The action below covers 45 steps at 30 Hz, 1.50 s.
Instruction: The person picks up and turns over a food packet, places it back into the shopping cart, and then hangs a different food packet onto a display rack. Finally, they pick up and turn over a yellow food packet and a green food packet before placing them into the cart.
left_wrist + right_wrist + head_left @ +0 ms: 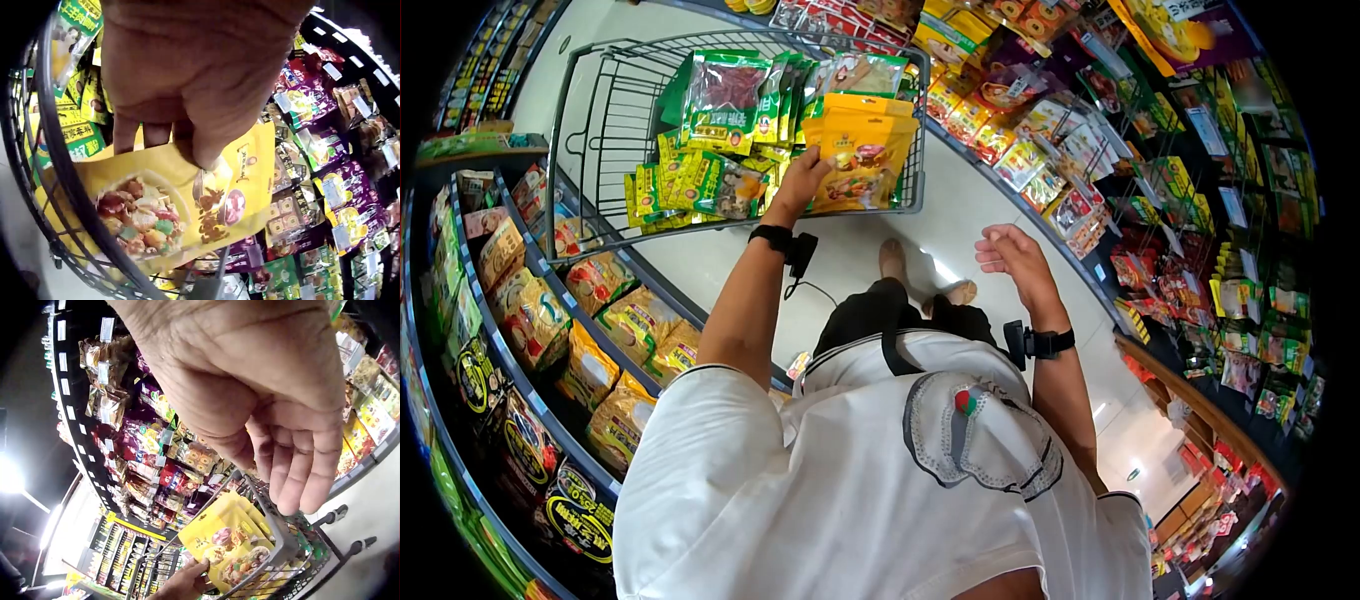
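Observation:
In the head view the left hand (pixel 802 182) pinches the top edge of a yellow bag (pixel 862 150) at the near right corner of the wire cart (pixel 915 120). The left wrist view shows the thumb on the front of that bag (pixel 206 212), with the hand's (pixel 194 81) fingers behind its edge. More than one yellow bag shows together there. The right hand (pixel 1018 262) hangs in the air to the right of the cart, holding nothing; its fingers (pixel 300 456) are loosely bent in the right wrist view.
Green and yellow packets (pixel 725 100) lie in the cart. A shelf of bagged goods (pixel 530 310) runs along the left, and racks of hanging packets (pixel 1170 200) line the right. Pale floor (pixel 840 250) lies between them, under the person's feet.

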{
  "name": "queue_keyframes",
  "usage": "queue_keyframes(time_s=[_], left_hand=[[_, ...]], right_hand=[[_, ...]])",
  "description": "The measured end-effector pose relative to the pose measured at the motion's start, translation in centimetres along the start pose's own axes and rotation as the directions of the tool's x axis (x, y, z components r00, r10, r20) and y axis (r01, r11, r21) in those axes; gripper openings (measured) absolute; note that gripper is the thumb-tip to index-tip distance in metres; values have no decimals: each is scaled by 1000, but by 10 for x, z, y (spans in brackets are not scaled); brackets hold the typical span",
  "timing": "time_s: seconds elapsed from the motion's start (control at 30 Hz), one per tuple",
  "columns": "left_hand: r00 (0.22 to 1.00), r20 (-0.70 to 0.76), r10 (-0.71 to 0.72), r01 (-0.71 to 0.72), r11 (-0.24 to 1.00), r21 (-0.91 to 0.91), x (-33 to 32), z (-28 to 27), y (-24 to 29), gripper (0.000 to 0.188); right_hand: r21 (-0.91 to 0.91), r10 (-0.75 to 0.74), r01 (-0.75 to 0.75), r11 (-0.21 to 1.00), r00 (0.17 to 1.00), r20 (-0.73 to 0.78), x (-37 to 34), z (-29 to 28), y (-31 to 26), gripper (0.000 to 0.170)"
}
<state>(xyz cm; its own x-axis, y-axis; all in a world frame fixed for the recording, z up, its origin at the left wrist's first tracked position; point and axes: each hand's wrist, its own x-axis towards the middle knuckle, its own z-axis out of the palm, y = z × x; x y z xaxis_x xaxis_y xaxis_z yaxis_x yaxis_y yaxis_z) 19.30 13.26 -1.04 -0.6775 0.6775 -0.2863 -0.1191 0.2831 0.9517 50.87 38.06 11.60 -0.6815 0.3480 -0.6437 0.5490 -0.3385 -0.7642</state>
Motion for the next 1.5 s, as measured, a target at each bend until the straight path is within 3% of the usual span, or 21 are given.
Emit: queue_keyframes(time_s=[0.1, 0.17, 0.23, 0.33, 0.43, 0.53, 0.57, 0.63, 0.8, 0.9, 1.0, 1.23, 1.5], left_hand=[[999, -40, 31, -36, 989, -144, -3, -1, 32, 22], [996, -84, 40, -54, 984, -171, -12, -1, 79, 23], [994, -104, 26, -47, 977, -206, -11, -4, 95, 26], [1000, -24, 9, -17, 922, -387, -20, 8, 134, 28], [993, 111, -48, 103, 812, -575, -25, 33, 154, 30], [977, 206, -59, 179, 752, -634, -23, 58, 155, 30], [971, 228, -69, 205, 729, -653, -24, 67, 155, 30], [962, 260, -81, 245, 675, -696, -24, 83, 154, 30], [942, 314, -116, 307, 675, -671, -18, 105, 145, 30], [925, 345, -156, 353, 686, -637, -16, 112, 142, 34], [908, 400, -127, 367, 704, -608, -16, 122, 149, 36], [888, 447, -106, 369, 744, -556, -25, 147, 182, 38], [876, 473, -88, 322, 838, -440, -21, 160, 180, 49]], right_hand=[[10, -41, 41, 999, 999, 16, 6, 4, -7, 29], [12, -84, 84, 996, 996, 25, 9, 9, -18, 30], [10, -132, 131, 991, 991, 36, 12, 15, -32, 33], [-53, -262, 265, 963, 963, 62, 24, 25, -45, 39], [-50, -323, 326, 944, 945, 50, 26, 39, -62, 45], [157, -235, 218, 963, 967, 100, 27, 43, -70, 49], [157, -141, 127, 980, 987, 82, 28, 40, -69, 47], [299, -152, 110, 948, 981, 123, 25, 39, -65, 45], [456, -187, 128, 881, 979, 86, 19, 26, -49, 45], [432, -211, 202, 879, 977, -29, 13, 19, -48, 44], [463, -189, 191, 865, 981, -51, 9, 8, -45, 43], [497, -185, 225, 838, 974, -129, 2, -9, -40, 46], [543, -195, 251, 801, 968, -160, -1, -15, -36, 46]])
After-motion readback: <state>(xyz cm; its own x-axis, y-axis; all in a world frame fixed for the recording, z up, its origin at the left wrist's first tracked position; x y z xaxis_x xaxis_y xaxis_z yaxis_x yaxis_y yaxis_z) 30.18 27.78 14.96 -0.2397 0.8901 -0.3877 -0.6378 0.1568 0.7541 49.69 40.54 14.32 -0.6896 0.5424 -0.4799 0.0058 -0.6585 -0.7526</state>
